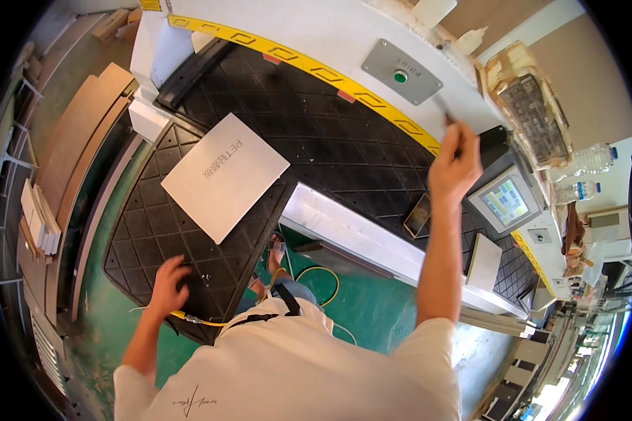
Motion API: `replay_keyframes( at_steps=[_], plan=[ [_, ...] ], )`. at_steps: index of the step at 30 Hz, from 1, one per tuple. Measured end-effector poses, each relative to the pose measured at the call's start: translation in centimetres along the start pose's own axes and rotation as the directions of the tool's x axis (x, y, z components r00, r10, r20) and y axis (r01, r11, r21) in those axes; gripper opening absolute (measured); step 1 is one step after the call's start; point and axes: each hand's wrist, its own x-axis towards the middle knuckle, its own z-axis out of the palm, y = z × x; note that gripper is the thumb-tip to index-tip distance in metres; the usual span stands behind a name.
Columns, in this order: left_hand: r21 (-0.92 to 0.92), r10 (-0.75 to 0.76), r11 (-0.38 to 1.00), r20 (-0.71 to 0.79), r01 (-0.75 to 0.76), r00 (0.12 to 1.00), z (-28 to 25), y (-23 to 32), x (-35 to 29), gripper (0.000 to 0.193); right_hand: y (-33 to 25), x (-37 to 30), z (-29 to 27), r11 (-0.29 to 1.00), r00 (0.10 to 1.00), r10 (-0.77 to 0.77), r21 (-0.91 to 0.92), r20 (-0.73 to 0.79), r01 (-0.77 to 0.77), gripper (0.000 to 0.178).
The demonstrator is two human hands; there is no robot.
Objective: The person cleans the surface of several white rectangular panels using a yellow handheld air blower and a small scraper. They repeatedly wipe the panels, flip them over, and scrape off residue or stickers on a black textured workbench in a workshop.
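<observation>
A flat white board with a few dark printed marks lies on the black ribbed table wing at the left. My left hand is over the near edge of that wing, below the board and apart from it, fingers loosely spread and holding nothing. Beside its wrist is a yellow air hose with a metal fitting. My right arm is stretched forward. Its hand is closed, left of the touch screen, and a small dark tip shows above the fingers; what they hold is too blurred to name.
A white machine beam with a yellow strip crosses the far side, carrying a green button on a grey plate. A small dark-framed piece and another white panel lie at the right. Brown boards are stacked at the far left.
</observation>
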Motion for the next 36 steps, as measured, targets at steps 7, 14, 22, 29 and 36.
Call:
replay_keyframes(
  at_steps=[7,14,22,29,36],
  plan=[
    [0.213,-0.161,0.967,0.065,0.144,0.985,1.2,1.6,-10.2,0.045,6.4,11.1,1.3,0.679,0.862,-0.467,-0.546,0.195,0.491,0.028],
    [0.211,-0.050,0.976,-0.024,0.053,0.998,-1.4,4.2,-9.4,0.034,-11.6,-1.8,0.4,0.957,0.682,0.052,0.159,0.730,-0.243,0.051],
    [-0.054,0.788,0.597,-0.146,-0.800,0.598,-0.6,19.7,7.1,0.028,-14.9,-31.6,-5.3,-0.249,-0.219,-0.590,-0.433,0.777,-0.866,0.080],
    [0.009,0.242,0.969,-0.252,-0.248,0.937,4.9,10.5,19.8,0.080,-10.6,-27.3,-19.2,0.185,-0.472,-0.143,-0.445,0.870,-0.876,0.042],
    [0.485,-0.014,0.874,-0.024,0.024,1.000,11.3,6.4,21.4,0.115,-3.1,-27.5,-27.1,0.129,-0.128,0.357,-0.185,0.925,-0.974,0.031]
  ],
)
